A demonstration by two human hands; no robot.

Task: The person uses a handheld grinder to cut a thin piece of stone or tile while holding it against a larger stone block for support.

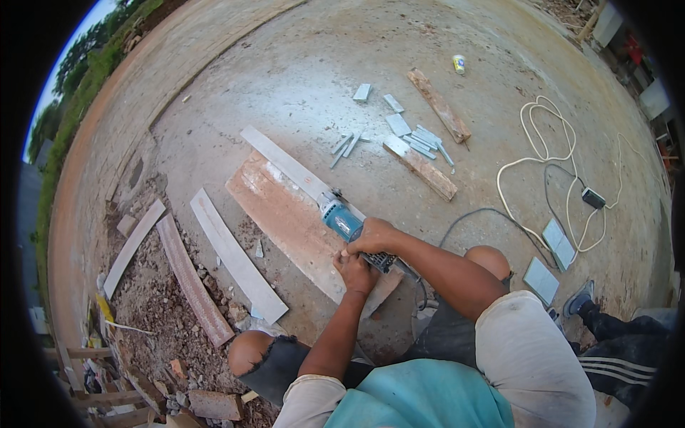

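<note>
A teal angle grinder lies in both my hands, its head pointing away from me at a long pale tile strip. My right hand is wrapped over the top of its body. Lower on the rear end, my left hand grips the grinder from the left side. Its disc is mostly hidden at the strip's edge. Underneath, a broad dusty wooden board supports the strip. A dark cord trails from the grinder's back end beside my knee.
To the left, several long tile strips lie by rubble. Beyond the grinder are small cut tile pieces and two wood blocks. At right are a pale extension cord, tile pieces and another person's leg.
</note>
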